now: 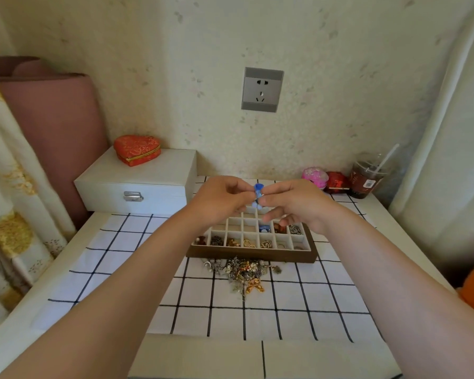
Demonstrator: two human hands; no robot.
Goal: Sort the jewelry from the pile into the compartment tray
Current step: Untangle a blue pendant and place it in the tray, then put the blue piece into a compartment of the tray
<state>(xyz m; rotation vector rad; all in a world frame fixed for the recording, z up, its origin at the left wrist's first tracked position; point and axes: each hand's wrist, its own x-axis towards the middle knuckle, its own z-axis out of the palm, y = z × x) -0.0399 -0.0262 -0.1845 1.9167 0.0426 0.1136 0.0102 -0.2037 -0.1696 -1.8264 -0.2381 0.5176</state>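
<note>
At the far left hangs a patterned curtain [8, 214], with a pink roll [52, 119] standing behind it against the wall. Next comes a white latched box [148, 181] at the back of the counter [389, 214], and a red heart-shaped case [137, 149] sits on its lid. A white cloth with black grid lines [121, 242] covers most of the counter.

The left hand [220, 201] is raised above the far part of the compartment tray [252, 255]. Its grip is clamped by the fingertips on a small blue jewelry piece [257, 195]. The right hand [296, 203] meets it from the other side, and its grip pinches the same piece (its lower fingers are curled loosely over the tray). The piece is held in the air between the two hands, clear of the tray.

The tray's near row holds small items in each cell. In the second row, a blue item [264, 228] lies beside a reddish one and a dark one. The jewelry pile [244, 270] lies on the cloth just in front of the tray's near wall.

A grey wall socket [262, 89] is above. At the back right stand a pink round case [314, 176], a red box [337, 182] and a plastic drink cup [365, 179] with a straw.
</note>
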